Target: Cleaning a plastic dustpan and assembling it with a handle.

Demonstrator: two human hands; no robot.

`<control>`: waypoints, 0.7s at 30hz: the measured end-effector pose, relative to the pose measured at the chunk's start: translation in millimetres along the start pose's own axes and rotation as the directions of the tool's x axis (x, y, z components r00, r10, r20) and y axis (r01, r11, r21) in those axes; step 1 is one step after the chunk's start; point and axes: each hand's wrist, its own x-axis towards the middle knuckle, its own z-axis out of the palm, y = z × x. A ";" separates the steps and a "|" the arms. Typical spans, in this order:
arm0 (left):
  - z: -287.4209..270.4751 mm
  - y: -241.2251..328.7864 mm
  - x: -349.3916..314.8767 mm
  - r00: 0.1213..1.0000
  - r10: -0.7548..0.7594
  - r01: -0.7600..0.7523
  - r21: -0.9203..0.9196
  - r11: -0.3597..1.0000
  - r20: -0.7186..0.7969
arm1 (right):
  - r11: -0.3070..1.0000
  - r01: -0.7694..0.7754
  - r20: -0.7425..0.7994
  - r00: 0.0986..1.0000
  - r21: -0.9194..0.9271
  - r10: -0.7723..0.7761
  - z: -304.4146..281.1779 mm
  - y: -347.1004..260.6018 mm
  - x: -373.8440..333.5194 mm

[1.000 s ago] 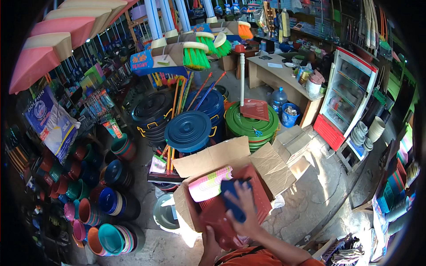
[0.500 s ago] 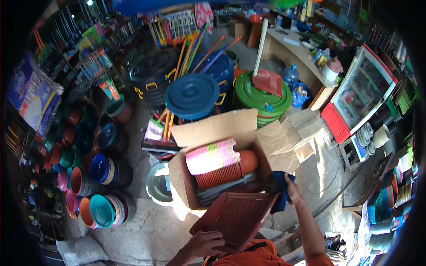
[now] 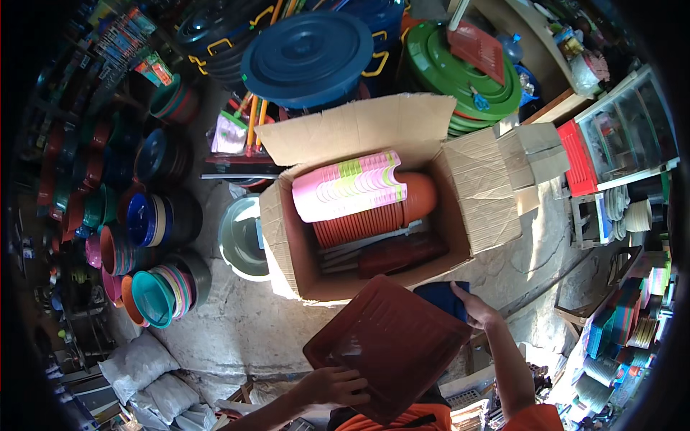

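Left hand [image 3: 338, 388] on dustpan [image 3: 386, 350], corner toward box [image 3: 480, 195]

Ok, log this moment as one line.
Left hand: holding dark red plastic pan | Right hand: holding blue cloth beside pan | Open carton: ahead of hands, pink stack and red stack inside

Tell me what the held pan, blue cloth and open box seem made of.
Held pan: probably plastic, smooth and glossy, by its sheen and moulded ridges. Blue cloth: likely fabric, matte, since no shine shows; fibre unclear. Box: brown corrugated cardboard, it seems, dull, with creased flaps.
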 end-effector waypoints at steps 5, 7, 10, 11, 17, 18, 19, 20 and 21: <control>40.9 -70.9 17.3 0.995 0.048 -0.051 0.028 0.998 0.086 | 0.996 0.093 0.182 0.979 -0.013 -0.089 24.5 -19.6 29.0; 55.4 -112.8 24.9 0.996 -0.081 0.077 0.093 0.993 0.038 | 0.970 0.051 0.145 0.986 0.237 -0.088 12.8 -14.6 62.5; 67.1 -174.9 46.8 0.851 -0.503 0.506 -0.022 0.862 -0.150 | 0.915 0.165 0.055 0.979 0.369 -0.199 -21.9 -0.8 113.0; 80.8 -196.4 47.1 0.848 -0.510 0.511 -0.029 0.859 -0.145 | 0.906 0.190 0.035 0.975 0.377 -0.219 -30.2 -1.0 126.1; 259.2 -362.8 20.3 0.466 -0.850 0.744 -0.412 0.526 -0.243 | 0.904 0.249 -0.096 0.969 0.349 -0.229 -54.2 7.5 198.2; 292.7 -386.7 15.1 0.445 -0.880 0.748 -0.473 0.466 -0.165 | 0.902 0.274 -0.127 0.961 0.332 -0.246 -53.8 10.8 208.1; 328.7 -410.0 4.9 0.417 -0.905 0.752 -0.526 0.398 -0.088 | 0.909 0.261 -0.122 0.965 0.325 -0.234 -48.6 7.9 211.0; 371.9 -443.0 -19.5 0.394 -0.915 0.761 -0.525 0.381 -0.092 | 0.900 0.267 -0.135 0.963 0.343 -0.234 -37.2 -2.3 210.0; 407.8 -477.2 -60.5 0.277 -0.961 0.769 -0.598 0.224 -0.004 | 0.892 0.267 -0.118 0.964 0.366 -0.240 -24.6 -11.9 215.8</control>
